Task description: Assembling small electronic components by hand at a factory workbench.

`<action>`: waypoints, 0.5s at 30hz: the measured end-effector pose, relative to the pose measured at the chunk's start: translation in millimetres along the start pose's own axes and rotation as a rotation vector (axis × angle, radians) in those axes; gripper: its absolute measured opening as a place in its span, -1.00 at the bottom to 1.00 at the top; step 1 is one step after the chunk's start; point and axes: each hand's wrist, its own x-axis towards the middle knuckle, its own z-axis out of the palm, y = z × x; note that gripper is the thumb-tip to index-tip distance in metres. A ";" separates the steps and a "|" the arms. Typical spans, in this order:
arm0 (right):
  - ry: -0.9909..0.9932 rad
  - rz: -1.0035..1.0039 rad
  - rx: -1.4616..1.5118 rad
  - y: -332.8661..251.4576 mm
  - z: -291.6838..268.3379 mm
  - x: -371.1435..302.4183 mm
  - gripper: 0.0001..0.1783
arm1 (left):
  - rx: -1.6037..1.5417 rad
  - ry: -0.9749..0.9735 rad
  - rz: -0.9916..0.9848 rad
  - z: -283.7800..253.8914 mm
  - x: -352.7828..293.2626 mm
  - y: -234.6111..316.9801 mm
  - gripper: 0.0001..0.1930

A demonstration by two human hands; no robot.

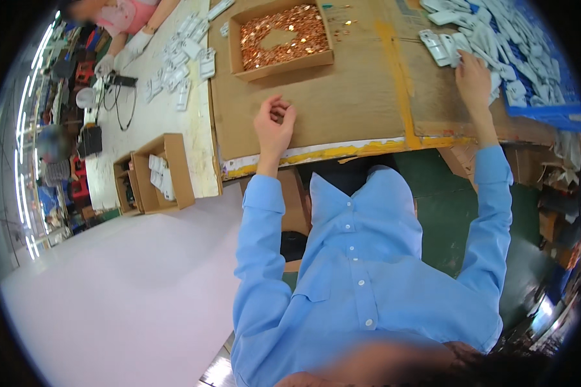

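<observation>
My left hand point(274, 126): curling loosely before the carton point(290, 67), grip standing apart.
My right hand point(474, 77): touching pale moulded pieces point(436, 48), far right — whether I am pinching one, I cannot tell.
Carton: walling in copper-coloured bits point(258, 48) — presumably against scattering.

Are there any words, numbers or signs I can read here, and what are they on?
No, none can be read.
White parts by the right hand: any marks are too small to read.
Box of copper-coloured pieces: no readable writing.
Cardboard sheet on the table: any marks are too blurred to read.
</observation>
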 end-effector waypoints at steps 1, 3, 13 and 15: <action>0.077 0.017 0.071 -7.8 -8.8 2.2 -0.66 | -0.039 -0.006 -0.054 -0.4 -2.1 2.7 -0.63; 0.146 0.040 0.225 -39.8 -31.7 3.4 -0.68 | -0.021 0.006 -0.035 0.6 -2.7 9.9 -0.62; -0.400 -0.201 1.289 -305.4 -61.6 -14.4 -0.77 | 0.112 -0.104 0.167 0.9 -2.7 16.9 -0.39; -0.290 -0.236 1.242 -312.1 -62.0 -0.4 -0.77 | 0.047 -0.078 0.076 2.9 -1.8 16.4 -0.43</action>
